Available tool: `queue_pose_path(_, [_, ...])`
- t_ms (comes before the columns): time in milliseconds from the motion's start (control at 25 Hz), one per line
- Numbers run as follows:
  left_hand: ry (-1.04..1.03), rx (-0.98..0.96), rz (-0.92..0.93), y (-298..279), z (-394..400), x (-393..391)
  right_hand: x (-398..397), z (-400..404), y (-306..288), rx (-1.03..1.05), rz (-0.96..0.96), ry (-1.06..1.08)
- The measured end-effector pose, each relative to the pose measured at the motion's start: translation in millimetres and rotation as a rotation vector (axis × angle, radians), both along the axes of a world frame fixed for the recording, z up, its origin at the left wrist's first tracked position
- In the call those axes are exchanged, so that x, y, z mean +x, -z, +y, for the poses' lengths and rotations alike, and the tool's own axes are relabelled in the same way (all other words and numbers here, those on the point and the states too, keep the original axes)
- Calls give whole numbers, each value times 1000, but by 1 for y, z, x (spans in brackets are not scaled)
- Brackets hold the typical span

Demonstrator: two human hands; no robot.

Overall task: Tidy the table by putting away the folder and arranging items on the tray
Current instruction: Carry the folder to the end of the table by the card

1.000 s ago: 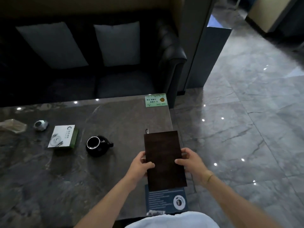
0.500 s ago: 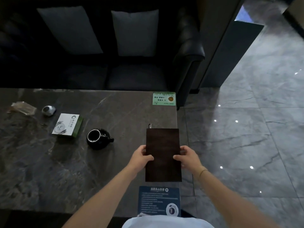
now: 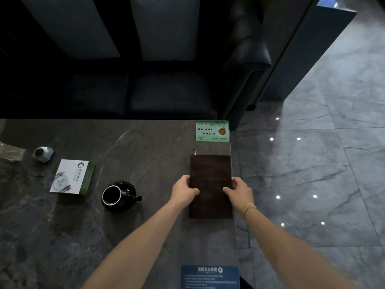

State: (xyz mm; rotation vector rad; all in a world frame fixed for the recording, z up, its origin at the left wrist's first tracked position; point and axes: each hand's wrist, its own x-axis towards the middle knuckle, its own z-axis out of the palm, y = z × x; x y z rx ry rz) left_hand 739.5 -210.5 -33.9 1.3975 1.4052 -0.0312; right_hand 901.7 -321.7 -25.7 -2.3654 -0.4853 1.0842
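Hands, left hand (image 3: pixel 183 191) and right hand (image 3: pixel 239 191), grip the dark folder (image 3: pixel 210 184) by its sides over the table (image 3: pixel 125 153).

folder (image 3: pixel 210 174) x1 | hands x2 | teapot (image 3: pixel 119 196) x1 | box (image 3: pixel 71 176) x1 | cards x2 | small grey obj (image 3: pixel 43 154) x1, maybe lid

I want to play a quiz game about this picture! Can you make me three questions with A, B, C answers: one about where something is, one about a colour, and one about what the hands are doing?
1. Where is the green card?
A. far right corner of the table
B. on the sofa
C. under the black teapot

2. What colour is the folder?
A. white
B. dark brown
C. yellow

3. What are the hands doing?
A. both hold the folder
B. pouring tea
C. resting empty

Answers:
1 A, it lies by the table's far edge.
2 B, its cover is dark brown.
3 A, the left hand and right hand grip its sides.
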Motion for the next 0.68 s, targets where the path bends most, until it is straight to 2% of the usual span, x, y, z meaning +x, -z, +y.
queue_pose_path(160, [49, 103, 71, 2, 4, 10, -3, 8, 1, -63, -213, -87])
queue_pose_path(320, [157, 300, 133, -2, -10, 7, -13, -3, 7, -12, -388, -191])
queue_pose_path(480, [562, 622, 206, 1, -24, -15, -15, -30, 19, 95, -677, -631])
queue_pose_path(560, [744, 656, 218, 6, -28, -33, -17, -48, 26, 88, -692, -790])
queue_pose_path(680, [851, 683, 236, 15, -31, -53, -18, -67, 32, 0, -660, -863])
